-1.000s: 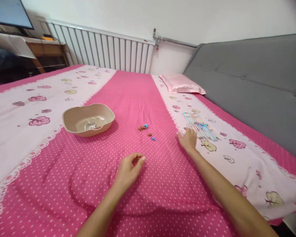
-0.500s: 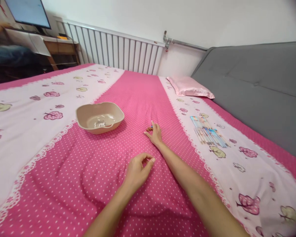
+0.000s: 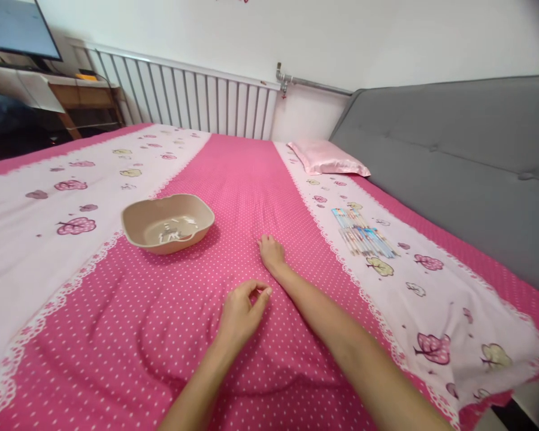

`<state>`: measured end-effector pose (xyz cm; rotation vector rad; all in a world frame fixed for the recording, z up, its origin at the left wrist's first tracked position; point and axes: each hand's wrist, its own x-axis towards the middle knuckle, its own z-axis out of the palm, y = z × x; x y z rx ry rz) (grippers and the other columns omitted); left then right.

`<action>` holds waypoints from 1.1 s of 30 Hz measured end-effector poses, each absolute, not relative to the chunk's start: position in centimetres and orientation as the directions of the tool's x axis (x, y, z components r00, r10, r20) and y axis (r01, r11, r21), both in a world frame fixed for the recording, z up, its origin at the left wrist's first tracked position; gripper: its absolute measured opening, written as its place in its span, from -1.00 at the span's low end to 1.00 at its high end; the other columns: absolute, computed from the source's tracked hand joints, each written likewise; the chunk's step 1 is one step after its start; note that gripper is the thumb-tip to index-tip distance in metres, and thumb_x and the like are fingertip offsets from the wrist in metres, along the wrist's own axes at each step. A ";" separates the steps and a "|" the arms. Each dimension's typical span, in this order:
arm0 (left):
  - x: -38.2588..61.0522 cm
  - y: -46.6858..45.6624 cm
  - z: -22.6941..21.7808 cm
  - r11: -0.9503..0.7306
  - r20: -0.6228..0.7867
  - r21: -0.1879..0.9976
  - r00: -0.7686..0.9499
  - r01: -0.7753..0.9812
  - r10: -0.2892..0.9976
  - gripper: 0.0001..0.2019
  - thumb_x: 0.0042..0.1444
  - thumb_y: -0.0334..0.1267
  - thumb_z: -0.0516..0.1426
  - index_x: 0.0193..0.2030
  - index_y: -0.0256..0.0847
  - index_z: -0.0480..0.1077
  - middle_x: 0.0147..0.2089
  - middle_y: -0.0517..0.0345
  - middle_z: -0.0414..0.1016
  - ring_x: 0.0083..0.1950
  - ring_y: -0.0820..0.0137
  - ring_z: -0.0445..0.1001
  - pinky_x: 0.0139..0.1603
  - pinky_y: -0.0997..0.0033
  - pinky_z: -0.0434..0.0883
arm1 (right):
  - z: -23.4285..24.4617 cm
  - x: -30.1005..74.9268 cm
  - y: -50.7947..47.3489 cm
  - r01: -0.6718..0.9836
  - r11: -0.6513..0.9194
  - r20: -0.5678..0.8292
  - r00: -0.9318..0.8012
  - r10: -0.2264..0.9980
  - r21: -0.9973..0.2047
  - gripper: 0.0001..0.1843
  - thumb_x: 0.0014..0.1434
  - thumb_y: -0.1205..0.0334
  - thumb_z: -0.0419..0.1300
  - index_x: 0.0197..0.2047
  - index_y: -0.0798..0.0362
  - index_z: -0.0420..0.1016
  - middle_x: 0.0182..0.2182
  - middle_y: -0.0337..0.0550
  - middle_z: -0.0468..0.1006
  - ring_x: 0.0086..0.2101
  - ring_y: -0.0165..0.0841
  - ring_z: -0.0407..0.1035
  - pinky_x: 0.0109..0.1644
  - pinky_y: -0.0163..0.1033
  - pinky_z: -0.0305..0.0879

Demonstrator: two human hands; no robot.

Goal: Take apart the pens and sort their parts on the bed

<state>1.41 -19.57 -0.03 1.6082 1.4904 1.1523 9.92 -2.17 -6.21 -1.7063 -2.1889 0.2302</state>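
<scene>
My right hand (image 3: 272,254) rests on the pink dotted bedspread (image 3: 233,173), fingers curled down and closed. Whatever lies within or under those fingers is hidden from view. Nearer to me, my left hand (image 3: 243,309) hovers low over or rests on the same cloth. Its fingers bend toward the thumb in a loop, with nothing visible between the tips. To the left stands a beige plastic basin (image 3: 139,227) with several small white pieces (image 3: 169,233) at its bottom. Rows of slim pencil-like sticks (image 3: 363,233), pale with blue parts, lie to the right.
A pink pillow (image 3: 327,158) lies against the grey padded headboard (image 3: 453,131). Behind the bed are a white radiator (image 3: 184,93) and a metal pipe (image 3: 317,82). At the far left a desk (image 3: 83,96) carries a monitor (image 3: 18,30).
The view has turned slightly right. My right hand has drawn back a little and curled over; the small brown and blue thing at its fingertips is now hidden. My left hand keeps its pose.
</scene>
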 end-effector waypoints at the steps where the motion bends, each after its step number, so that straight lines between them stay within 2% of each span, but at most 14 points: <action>1: 1.3 -19.6 0.0 -0.146 0.177 0.895 -0.036 0.421 0.984 -0.77 0.08 -0.16 0.04 -0.33 -0.23 0.45 -0.36 0.07 0.52 -0.34 0.31 0.43 -0.28 0.35 0.31 | -6.2 10.0 -2.3 0.910 0.246 0.170 -0.199 0.965 -0.335 -0.66 0.29 0.13 -0.15 -0.08 0.12 0.32 -0.23 0.04 0.42 -0.28 -0.28 0.32 -0.24 -0.21 0.16; 8: 0.9 -19.6 -0.1 -0.159 0.199 0.882 -0.044 0.444 0.979 -0.76 0.08 -0.14 0.04 -0.32 -0.23 0.45 -0.34 0.06 0.52 -0.32 0.31 0.43 -0.26 0.34 0.31 | -5.7 10.5 -3.6 0.915 0.236 0.173 -0.188 0.967 -0.328 -0.66 0.29 0.13 -0.19 -0.12 0.10 0.32 -0.22 -0.03 0.42 -0.27 -0.31 0.28 -0.24 -0.25 0.14; 14: 1.0 -19.6 0.0 -0.176 0.217 0.881 -0.044 0.440 0.975 -0.79 0.05 -0.16 0.06 -0.35 -0.22 0.45 -0.36 0.08 0.52 -0.34 0.31 0.43 -0.27 0.34 0.32 | -5.4 11.3 -6.1 0.908 0.264 0.173 -0.217 0.961 -0.325 -0.75 0.25 0.21 -0.11 -0.12 0.07 0.32 -0.14 -0.01 0.36 -0.14 -0.27 0.19 -0.10 -0.20 0.10; 19: 0.9 -19.6 0.0 -0.170 0.223 0.857 -0.053 0.486 0.973 -0.81 0.06 -0.20 0.05 -0.33 -0.21 0.45 -0.34 0.08 0.53 -0.32 0.31 0.44 -0.27 0.34 0.32 | -5.5 12.8 -7.8 0.917 0.226 0.095 -0.207 0.974 -0.330 -0.72 0.25 0.24 -0.14 -0.08 0.06 0.32 -0.14 0.07 0.34 -0.14 -0.18 0.21 -0.18 -0.14 0.13; 22: 0.8 -19.7 0.1 -0.160 0.220 0.833 -0.052 0.530 0.974 -0.80 0.07 -0.20 0.04 -0.31 -0.21 0.44 -0.32 0.07 0.52 -0.30 0.31 0.44 -0.26 0.33 0.31 | -5.5 13.6 -8.2 0.917 0.192 0.031 -0.194 0.981 -0.351 -0.72 0.25 0.31 -0.15 -0.08 0.06 0.32 -0.18 0.08 0.37 -0.20 -0.19 0.27 -0.20 -0.11 0.14; 25: 0.7 -19.8 0.3 -0.153 0.217 0.801 -0.042 0.578 0.975 -0.80 0.08 -0.22 0.03 -0.30 -0.22 0.43 -0.31 0.05 0.52 -0.29 0.30 0.44 -0.25 0.31 0.31 | -5.2 14.0 -8.1 0.897 0.175 -0.016 -0.199 0.980 -0.405 -0.74 0.23 0.34 -0.11 -0.10 0.04 0.33 -0.20 0.05 0.41 -0.23 -0.22 0.31 -0.17 -0.11 0.15; 30: 0.5 -19.8 0.4 -0.174 0.248 0.774 -0.039 0.609 0.968 -0.81 0.10 -0.22 0.03 -0.29 -0.21 0.43 -0.30 0.04 0.51 -0.28 0.29 0.44 -0.25 0.30 0.32 | -4.0 13.3 -5.6 0.811 0.132 -0.072 -0.209 0.975 -0.570 -0.77 0.24 0.25 -0.05 -0.16 0.11 0.37 -0.28 0.02 0.47 -0.23 -0.21 0.34 -0.14 -0.09 0.20; 33: 0.3 -19.7 0.3 -0.175 0.250 0.766 -0.035 0.618 0.968 -0.81 0.11 -0.22 0.02 -0.28 -0.21 0.43 -0.31 0.04 0.51 -0.28 0.29 0.44 -0.25 0.30 0.32 | -3.1 11.1 -3.1 0.722 0.086 -0.114 -0.223 0.968 -0.686 -0.73 0.24 0.19 0.00 -0.09 0.15 0.36 -0.17 0.00 0.45 -0.17 -0.23 0.34 -0.09 -0.06 0.26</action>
